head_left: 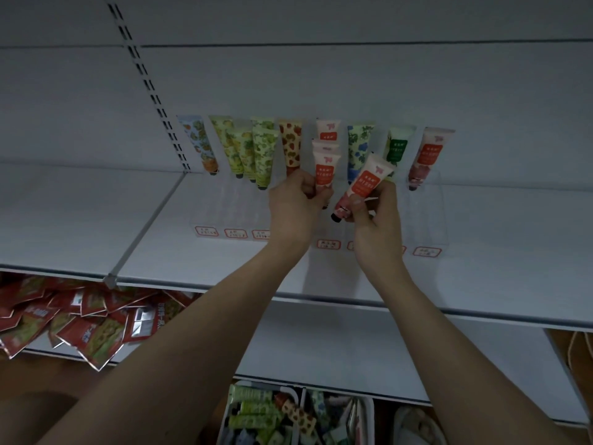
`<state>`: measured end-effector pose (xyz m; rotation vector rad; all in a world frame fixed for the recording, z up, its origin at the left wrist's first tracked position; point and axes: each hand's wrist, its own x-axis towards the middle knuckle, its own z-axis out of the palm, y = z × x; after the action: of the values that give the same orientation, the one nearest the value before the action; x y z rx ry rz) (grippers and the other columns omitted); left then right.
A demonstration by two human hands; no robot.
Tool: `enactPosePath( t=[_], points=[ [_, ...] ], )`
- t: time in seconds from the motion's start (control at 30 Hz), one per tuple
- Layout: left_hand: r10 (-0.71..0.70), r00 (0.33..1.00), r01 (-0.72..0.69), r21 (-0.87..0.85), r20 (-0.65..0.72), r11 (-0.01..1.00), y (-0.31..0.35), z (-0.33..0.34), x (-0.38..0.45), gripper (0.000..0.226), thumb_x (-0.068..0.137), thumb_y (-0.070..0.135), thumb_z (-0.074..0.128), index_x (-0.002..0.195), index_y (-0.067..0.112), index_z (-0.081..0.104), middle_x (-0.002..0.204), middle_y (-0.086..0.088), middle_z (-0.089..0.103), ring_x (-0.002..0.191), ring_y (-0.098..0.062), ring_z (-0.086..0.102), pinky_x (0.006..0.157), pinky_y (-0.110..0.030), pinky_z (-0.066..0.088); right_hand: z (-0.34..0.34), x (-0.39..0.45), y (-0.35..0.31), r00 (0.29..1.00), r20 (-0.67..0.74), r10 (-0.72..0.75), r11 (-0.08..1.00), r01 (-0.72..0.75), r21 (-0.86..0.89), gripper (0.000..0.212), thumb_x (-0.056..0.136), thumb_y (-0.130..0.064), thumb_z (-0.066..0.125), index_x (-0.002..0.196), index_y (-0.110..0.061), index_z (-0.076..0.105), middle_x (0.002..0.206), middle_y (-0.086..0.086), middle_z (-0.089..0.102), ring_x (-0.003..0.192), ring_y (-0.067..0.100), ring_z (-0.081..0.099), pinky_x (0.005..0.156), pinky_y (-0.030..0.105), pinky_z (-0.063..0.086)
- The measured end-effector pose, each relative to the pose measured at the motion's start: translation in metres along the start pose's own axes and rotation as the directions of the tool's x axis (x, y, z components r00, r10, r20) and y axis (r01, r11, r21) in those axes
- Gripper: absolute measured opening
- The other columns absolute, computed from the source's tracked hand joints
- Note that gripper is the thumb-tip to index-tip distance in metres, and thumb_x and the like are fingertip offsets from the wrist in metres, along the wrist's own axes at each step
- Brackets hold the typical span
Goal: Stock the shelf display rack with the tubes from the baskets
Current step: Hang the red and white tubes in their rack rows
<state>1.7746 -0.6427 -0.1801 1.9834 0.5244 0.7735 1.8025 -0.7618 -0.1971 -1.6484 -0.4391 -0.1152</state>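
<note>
Red-and-white tube (364,184) tilts in my right hand (373,216), pinched near its cap, just before the clear display rack (430,200). My left hand (296,203) grips another red tube (324,170) upright in its slot. Baskets (296,396) sit below.

Dim, flat light across the whole view, with a cool grey cast on the white shelf (481,239). No hard glare anywhere; only a faint sheen on the clear display rack (430,200) just right of the right hand (373,216). Soft shadows fall below the left hand (293,207) and under both forearms onto the shelf. Detail is soft overall; print on the tube (365,184) in the right hand is unreadable. Wide-angle bending curves the shelf edge well below the hands. The baskets (298,396) at the bottom edge sit darkest and blurriest.
</note>
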Motion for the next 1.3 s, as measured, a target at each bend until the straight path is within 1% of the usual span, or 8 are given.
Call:
enactPosePath(
  t=[0.1, 0.23, 0.33, 0.47, 0.6, 0.8, 0.93, 1.3],
  points=[
    [0.015, 1.0, -0.015, 0.035, 0.015, 0.999, 0.0, 0.002, 0.0, 0.018, 0.083, 0.014, 0.074, 0.08, 0.015, 0.056, 0.072, 0.006, 0.061, 0.069, -0.01, 0.061, 0.059, -0.014, 0.044, -0.001, -0.001, -0.001, 0.999, 0.034, -0.005, 1.0, 0.006, -0.005, 0.018, 0.1, -0.018, 0.049, 0.116, -0.026, 0.047, 0.103, -0.009, 0.06, 0.092, 0.0, 0.058, 0.084, 0.024, 0.05],
    [0.021, 0.999, -0.023, 0.069, 0.034, 0.997, 0.003, 0.0, 0.001, 0.018, 0.083, 0.015, 0.074, 0.081, 0.015, 0.056, 0.077, 0.002, 0.064, 0.071, -0.012, 0.062, 0.061, -0.02, 0.047, -0.001, -0.004, -0.006, 0.996, 0.074, -0.039, 0.999, 0.04, -0.007, 0.017, 0.099, -0.015, 0.051, 0.111, -0.027, 0.047, 0.098, -0.013, 0.06, 0.087, -0.006, 0.058, 0.074, 0.009, 0.044],
    [-0.002, 0.998, -0.003, 0.078, 0.064, 0.997, 0.005, -0.005, 0.003, 0.018, 0.081, 0.018, 0.076, 0.081, 0.016, 0.058, 0.074, 0.009, 0.062, 0.071, -0.008, 0.06, 0.063, -0.02, 0.047, 0.002, -0.003, -0.008, 0.994, 0.087, -0.06, 0.998, 0.062, -0.022, 0.017, 0.099, -0.018, 0.052, 0.114, -0.025, 0.048, 0.101, -0.016, 0.059, 0.091, -0.006, 0.056, 0.078, 0.015, 0.045],
    [-0.032, 0.987, 0.03, 0.015, 0.155, 0.999, 0.005, -0.015, 0.008, 0.02, 0.075, 0.016, 0.082, 0.085, 0.016, 0.065, 0.074, 0.014, 0.063, 0.069, 0.0, 0.06, 0.068, -0.018, 0.05, 0.006, 0.002, -0.007, 0.991, 0.098, -0.092, 0.993, 0.099, -0.062, 0.02, 0.099, -0.017, 0.052, 0.119, -0.019, 0.05, 0.1, -0.017, 0.057, 0.09, -0.008, 0.054, 0.075, 0.01, 0.043],
    [-0.053, 0.98, 0.069, -0.077, 0.192, 0.995, -0.003, -0.027, 0.009, 0.025, 0.077, 0.005, 0.078, 0.099, 0.005, 0.067, 0.088, -0.003, 0.069, 0.079, -0.009, 0.065, 0.067, -0.01, 0.051, 0.01, 0.004, -0.004, 0.988, 0.109, -0.108, 0.989, 0.118, -0.091, 0.022, 0.098, -0.017, 0.053, 0.12, -0.02, 0.052, 0.1, -0.015, 0.059, 0.091, -0.003, 0.055, 0.073, 0.012, 0.043],
    [0.06, 0.974, -0.044, -0.078, 0.22, 0.996, -0.017, -0.037, 0.0, 0.017, 0.083, -0.003, 0.068, 0.097, 0.006, 0.073, 0.09, -0.005, 0.073, 0.08, -0.009, 0.067, 0.075, -0.016, 0.053, 0.015, 0.002, -0.002, 0.973, 0.166, -0.16, 0.966, 0.189, -0.176, 0.021, 0.094, -0.016, 0.06, 0.114, -0.021, 0.058, 0.095, -0.012, 0.059, 0.085, -0.005, 0.056, 0.07, 0.005, 0.04],
    [0.127, 0.949, -0.109, -0.078, 0.287, 0.991, -0.019, -0.041, -0.005, 0.022, 0.081, 0.002, 0.072, 0.098, 0.015, 0.072, 0.088, 0.004, 0.072, 0.085, -0.004, 0.067, 0.079, -0.02, 0.055, 0.015, 0.003, -0.003, 0.965, 0.196, -0.176, 0.955, 0.215, -0.205, 0.018, 0.092, -0.017, 0.063, 0.11, -0.019, 0.062, 0.099, -0.003, 0.065, 0.086, 0.006, 0.06, 0.073, 0.01, 0.043],
    [0.148, 0.952, -0.147, -0.024, 0.266, 0.989, -0.012, -0.038, 0.005, 0.015, 0.073, 0.007, 0.081, 0.086, 0.007, 0.073, 0.081, 0.005, 0.072, 0.079, -0.005, 0.067, 0.08, -0.027, 0.056, 0.008, 0.012, -0.012, 0.964, 0.227, -0.137, 0.962, 0.185, -0.202, 0.011, 0.089, -0.007, 0.066, 0.092, -0.014, 0.059, 0.078, -0.021, 0.058, 0.071, -0.017, 0.056, 0.062, 0.001, 0.039]
  ],
)
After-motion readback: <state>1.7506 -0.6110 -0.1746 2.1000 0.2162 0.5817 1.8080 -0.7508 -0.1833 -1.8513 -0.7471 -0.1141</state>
